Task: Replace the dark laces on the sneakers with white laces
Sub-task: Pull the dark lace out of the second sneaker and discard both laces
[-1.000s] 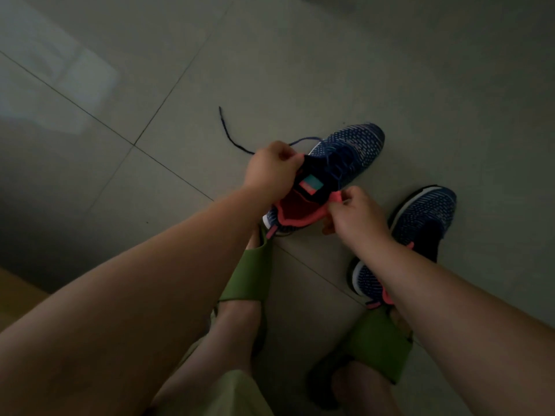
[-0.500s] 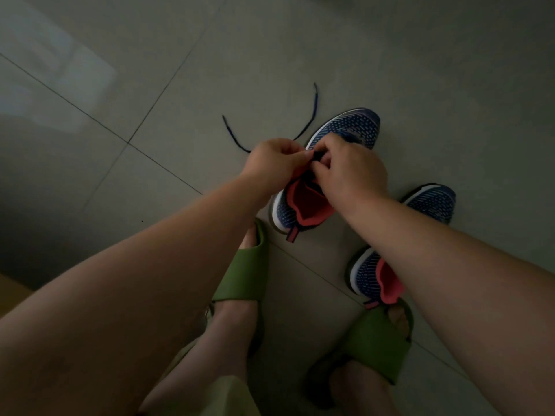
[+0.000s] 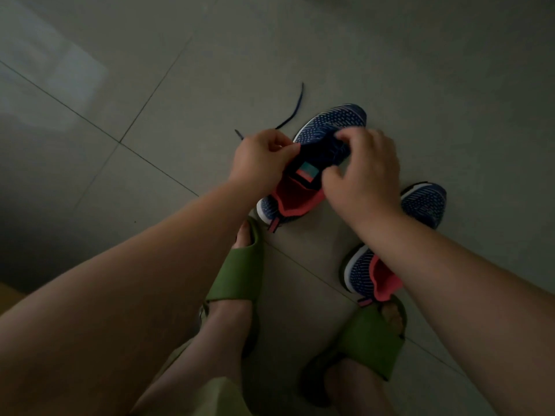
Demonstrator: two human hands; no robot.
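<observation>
A: From the head view, where is the work?

B: At the centre of the frame. One sneaker (image 3: pixel 318 163), navy knit with a coral lining, lies on the tiled floor (image 3: pixel 420 70) with its toe toward the top. The second sneaker (image 3: pixel 420 211) sits lower right, partly under the right forearm.

A: And the dark lace (image 3: pixel 292 112)?

B: Two loose ends trail up and to the left of the shoe's toe, thin and limp on the tile. The rest is threaded through the eyelets. No white laces are in view.

A: How will it handle?

B: By my reckoning the lace is light, soft and floppy, so it wants pinching close to an eyelet and drawing out one crossing at a time. The shoe is light too, and its soft knit upper needs steadying.

A: The hands?

B: The left hand (image 3: pixel 258 163) is curled, pinching at the left edge of the lacing; whether it holds lace or upper I cannot tell. The right hand (image 3: pixel 363 172) arches over the laced part, fingers bent, fingertips touching the crossings, thumb near the tongue label (image 3: pixel 306 172).

A: Anything else?

B: Green slides (image 3: pixel 240 274) on both feet, bottom centre.
</observation>
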